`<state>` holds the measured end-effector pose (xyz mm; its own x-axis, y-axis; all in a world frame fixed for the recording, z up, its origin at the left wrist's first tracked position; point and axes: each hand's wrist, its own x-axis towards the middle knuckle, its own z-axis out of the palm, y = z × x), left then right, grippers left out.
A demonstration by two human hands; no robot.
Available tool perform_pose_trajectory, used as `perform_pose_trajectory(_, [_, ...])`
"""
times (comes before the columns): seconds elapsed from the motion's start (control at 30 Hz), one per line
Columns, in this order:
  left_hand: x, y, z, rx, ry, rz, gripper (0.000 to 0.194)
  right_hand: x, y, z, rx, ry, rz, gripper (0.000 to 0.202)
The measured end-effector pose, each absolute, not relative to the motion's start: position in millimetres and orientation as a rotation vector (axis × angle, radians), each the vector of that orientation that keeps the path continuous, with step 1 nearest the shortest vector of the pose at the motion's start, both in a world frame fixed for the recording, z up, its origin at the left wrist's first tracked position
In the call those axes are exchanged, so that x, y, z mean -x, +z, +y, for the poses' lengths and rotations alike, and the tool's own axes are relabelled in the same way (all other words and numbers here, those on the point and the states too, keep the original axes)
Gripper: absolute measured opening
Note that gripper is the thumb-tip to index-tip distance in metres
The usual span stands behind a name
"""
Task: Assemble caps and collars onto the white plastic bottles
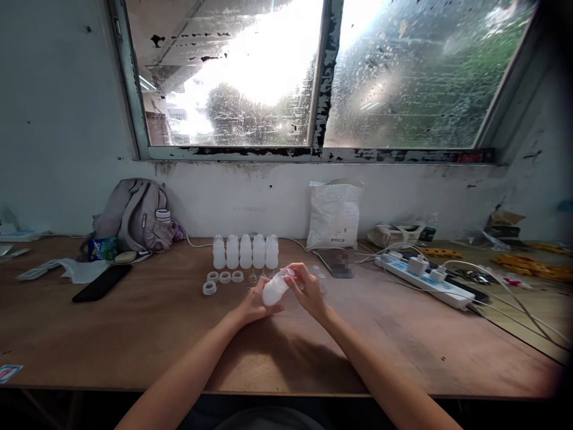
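Observation:
A translucent white baby bottle [274, 291] is tilted between my hands above the table, its top end toward the upper right. Around its body my left hand [256, 306] is closed. The fingers of my right hand [306, 287] pinch the clear part at the bottle's top. Just beyond stands a row of several similar bottles [246, 252], upright. In front of that row lie white screw rings [225, 277], with one more ring [209, 288] nearer me. Small clear pieces [321, 279] lie on the table, partly hidden behind my right hand.
At the back left sits a grey backpack [134, 215], with a black phone [102, 283] in front. A white plastic bag [335, 214] leans on the wall near a dark flat device [336, 263]. To the right, a power strip [425, 280] trails cables. Yellow parts [523, 263] lie beyond it.

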<state>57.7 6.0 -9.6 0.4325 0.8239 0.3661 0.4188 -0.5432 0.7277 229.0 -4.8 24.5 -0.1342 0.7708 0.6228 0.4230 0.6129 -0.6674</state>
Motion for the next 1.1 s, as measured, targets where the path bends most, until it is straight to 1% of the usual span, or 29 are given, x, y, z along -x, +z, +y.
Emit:
perform_pose_trajectory(0.17, [-60,-15,8,-2.062,0.933,0.982,0.050,-226,20,-1,0.997,0.413,-1.741,0.024])
perform_pose_trajectory(0.47, [-63,-16,7,-2.009,0.943,0.912,0.052,-226,25,0,0.866,0.464,-1.580,0.022])
perform_pose_trajectory(0.8, [-64,-17,8,-1.998,0.932,0.913,0.050,-224,17,1,0.895,0.455,-1.651,0.024])
perform_pose_trajectory(1.1, [-64,-14,5,-2.025,0.967,0.896,0.042,-224,11,1,0.885,0.448,-1.559,0.022])
